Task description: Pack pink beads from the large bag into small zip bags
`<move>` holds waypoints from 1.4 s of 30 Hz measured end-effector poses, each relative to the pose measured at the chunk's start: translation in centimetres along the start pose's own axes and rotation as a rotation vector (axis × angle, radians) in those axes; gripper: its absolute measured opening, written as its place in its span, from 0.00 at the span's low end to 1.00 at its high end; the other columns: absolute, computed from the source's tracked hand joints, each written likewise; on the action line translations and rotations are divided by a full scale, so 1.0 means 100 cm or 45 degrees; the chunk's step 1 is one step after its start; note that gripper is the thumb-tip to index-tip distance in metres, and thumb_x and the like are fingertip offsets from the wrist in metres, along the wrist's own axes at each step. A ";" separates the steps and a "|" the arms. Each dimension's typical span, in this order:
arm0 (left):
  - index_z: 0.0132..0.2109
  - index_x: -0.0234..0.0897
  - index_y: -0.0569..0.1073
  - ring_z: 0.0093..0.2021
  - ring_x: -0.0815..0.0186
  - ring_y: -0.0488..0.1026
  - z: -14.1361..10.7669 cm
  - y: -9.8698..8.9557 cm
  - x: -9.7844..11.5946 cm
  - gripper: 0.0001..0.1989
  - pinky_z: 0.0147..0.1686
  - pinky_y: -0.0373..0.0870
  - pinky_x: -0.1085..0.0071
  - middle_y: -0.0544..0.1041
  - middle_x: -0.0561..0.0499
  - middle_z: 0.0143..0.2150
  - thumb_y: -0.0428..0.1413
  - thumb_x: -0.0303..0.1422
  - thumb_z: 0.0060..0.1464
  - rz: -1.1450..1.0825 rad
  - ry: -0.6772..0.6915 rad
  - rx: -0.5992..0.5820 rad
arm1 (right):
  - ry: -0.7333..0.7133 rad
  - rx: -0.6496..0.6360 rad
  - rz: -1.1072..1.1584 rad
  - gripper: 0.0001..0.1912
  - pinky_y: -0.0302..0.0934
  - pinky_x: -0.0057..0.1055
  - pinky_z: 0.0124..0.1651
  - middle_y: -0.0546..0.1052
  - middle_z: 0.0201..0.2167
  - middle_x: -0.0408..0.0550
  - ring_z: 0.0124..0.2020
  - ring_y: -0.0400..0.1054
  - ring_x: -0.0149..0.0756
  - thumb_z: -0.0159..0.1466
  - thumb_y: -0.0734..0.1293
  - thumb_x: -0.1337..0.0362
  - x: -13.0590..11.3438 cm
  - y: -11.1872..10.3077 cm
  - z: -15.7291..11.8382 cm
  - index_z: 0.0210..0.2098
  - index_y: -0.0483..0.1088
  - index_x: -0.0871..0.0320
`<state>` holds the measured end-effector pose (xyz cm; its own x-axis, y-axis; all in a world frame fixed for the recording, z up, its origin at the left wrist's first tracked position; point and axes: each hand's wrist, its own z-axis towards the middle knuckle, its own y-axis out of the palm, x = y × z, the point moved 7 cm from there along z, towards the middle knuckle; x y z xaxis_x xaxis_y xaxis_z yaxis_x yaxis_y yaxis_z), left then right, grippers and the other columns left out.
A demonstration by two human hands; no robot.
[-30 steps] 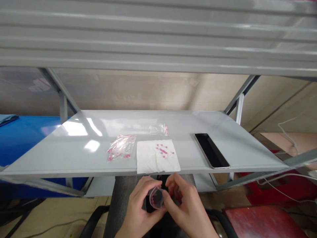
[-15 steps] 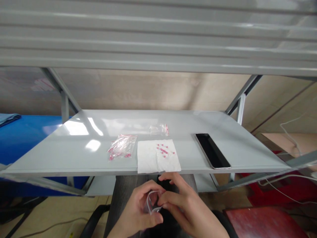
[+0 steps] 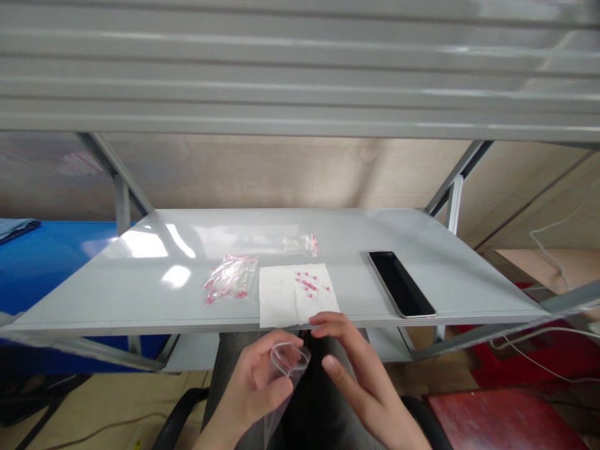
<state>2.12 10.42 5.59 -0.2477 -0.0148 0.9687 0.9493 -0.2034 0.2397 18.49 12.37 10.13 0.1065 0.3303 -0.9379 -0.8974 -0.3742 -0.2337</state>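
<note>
In my left hand (image 3: pixel 255 387) is a clear plastic bag (image 3: pixel 284 381), held below the table's front edge with its mouth gaping upward. Thumb and fingers wrap its sides. My right hand (image 3: pixel 359 369) is beside it, apart from the bag, with thumb and fingers spread and nothing in them. Its fingertips are near the front edge of a white paper napkin (image 3: pixel 279 297). On the napkin's right half lie several small pink beads (image 3: pixel 309 285), some close together in a slanting row.
Left of the napkin lies a pile of clear zip bags (image 3: pixel 232 275) with pink beads in them. Another clear zip bag (image 3: pixel 300 245) lies behind the napkin. A black phone (image 3: pixel 400 284) rests on the grey table (image 3: pixel 140 281) at right. A ribbed shelf (image 3: pixel 300 69) hangs overhead.
My right hand has let go of the bag's rim and moved up and right, its fingers opening. The bag's mouth now shows wider in my left hand.
</note>
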 end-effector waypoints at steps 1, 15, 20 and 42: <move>0.50 0.37 0.77 0.40 0.60 0.74 0.005 -0.005 0.012 0.25 0.43 0.71 0.66 0.77 0.45 0.40 0.66 0.46 0.49 0.117 0.061 0.026 | 0.025 0.168 0.091 0.11 0.61 0.40 0.61 0.75 0.54 0.53 0.58 0.67 0.43 0.70 0.62 0.62 0.007 -0.010 0.005 0.50 0.71 0.53; 0.49 0.37 0.76 0.35 0.66 0.73 0.099 -0.032 0.080 0.16 0.39 0.72 0.68 0.78 0.50 0.39 0.59 0.34 0.53 1.348 0.369 -0.031 | 0.125 0.825 0.146 0.18 0.65 0.42 0.51 0.82 0.39 0.58 0.44 0.74 0.47 0.63 0.60 0.55 0.088 -0.042 0.113 0.35 0.76 0.61; 0.48 0.35 0.77 0.35 0.64 0.73 0.108 -0.033 0.068 0.16 0.38 0.71 0.68 0.78 0.49 0.37 0.59 0.34 0.52 1.455 0.311 -0.090 | 0.092 0.803 -0.043 0.19 0.63 0.39 0.50 0.82 0.40 0.57 0.45 0.74 0.46 0.64 0.58 0.56 0.074 -0.032 0.111 0.37 0.77 0.61; 0.46 0.37 0.78 0.44 0.52 0.77 0.127 -0.017 0.060 0.16 0.44 0.70 0.62 0.80 0.45 0.42 0.60 0.33 0.47 1.850 0.228 -0.333 | 0.086 0.728 -0.223 0.21 0.62 0.34 0.43 0.82 0.36 0.56 0.39 0.75 0.44 0.67 0.56 0.56 0.070 -0.022 0.110 0.38 0.77 0.62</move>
<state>1.48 23.14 11.80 0.8245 -0.4672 0.3192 0.3249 -0.0710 -0.9431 16.53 25.06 6.86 0.2840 0.2823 -0.9164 -0.9499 0.2128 -0.2288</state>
